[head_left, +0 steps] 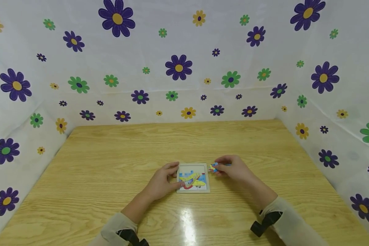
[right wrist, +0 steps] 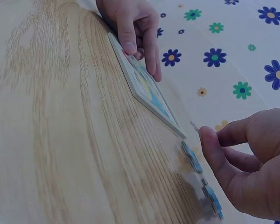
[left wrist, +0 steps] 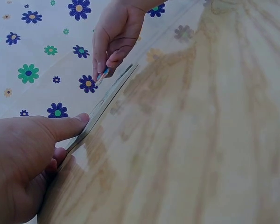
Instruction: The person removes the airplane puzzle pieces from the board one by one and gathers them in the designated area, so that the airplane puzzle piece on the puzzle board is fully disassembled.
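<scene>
A square jigsaw puzzle tray (head_left: 193, 191) with a pale frame lies on the table. Its fitted pieces show a yellow airplane on blue, while a strip along the top shows bare backing. My left hand (head_left: 162, 181) holds the tray by its left side, thumb over the near-left border and fingers along the edge. Just beyond the right border, my right hand (head_left: 235, 168) pinches a puzzle piece (right wrist: 193, 126) between thumb and fingertips. In the right wrist view, two loose puzzle pieces, a nearer piece (right wrist: 213, 199) and a farther piece (right wrist: 192, 157), lie on the table below that hand.
The wooden table (head_left: 110, 153) extends around the tray on every side. White cloth (head_left: 160, 48) printed with flowers rises behind the table and along its left and right edges. Dark straps with devices (head_left: 265, 222) sit on both sleeved wrists.
</scene>
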